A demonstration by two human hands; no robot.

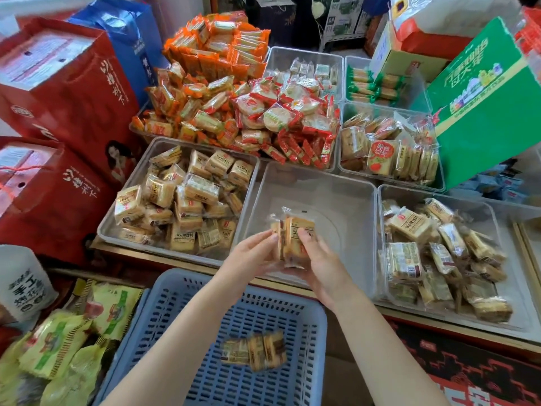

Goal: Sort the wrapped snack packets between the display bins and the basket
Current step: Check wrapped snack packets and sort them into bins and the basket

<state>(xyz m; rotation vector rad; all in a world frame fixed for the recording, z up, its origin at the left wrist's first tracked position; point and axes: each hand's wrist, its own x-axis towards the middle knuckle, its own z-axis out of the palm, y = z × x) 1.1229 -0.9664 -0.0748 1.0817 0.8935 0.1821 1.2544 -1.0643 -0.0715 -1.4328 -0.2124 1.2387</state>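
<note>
Both hands hold a small stack of clear-wrapped tan snack packets (pixel 292 232) over the near edge of a clear display bin (pixel 336 200) that has nothing else in it. My left hand (pixel 248 256) pinches the stack from the left, and my right hand (pixel 319 262) grips it from the right and below. A blue slotted basket (pixel 310 317) sits below my forearms, with a few similar packets (pixel 254 350) lying on its bottom. Bins of the same kind of packets stand to the left (pixel 178 197) and right (pixel 433 253).
Further bins behind hold orange-wrapped (pixel 205 83), red-wrapped round (pixel 281 118), green-wrapped (pixel 371 86) and other snacks. Red gift boxes (pixel 58 98) stand at the left and a green box (pixel 486 104) leans at the right. Yellow-green bags (pixel 67 341) lie beside the basket.
</note>
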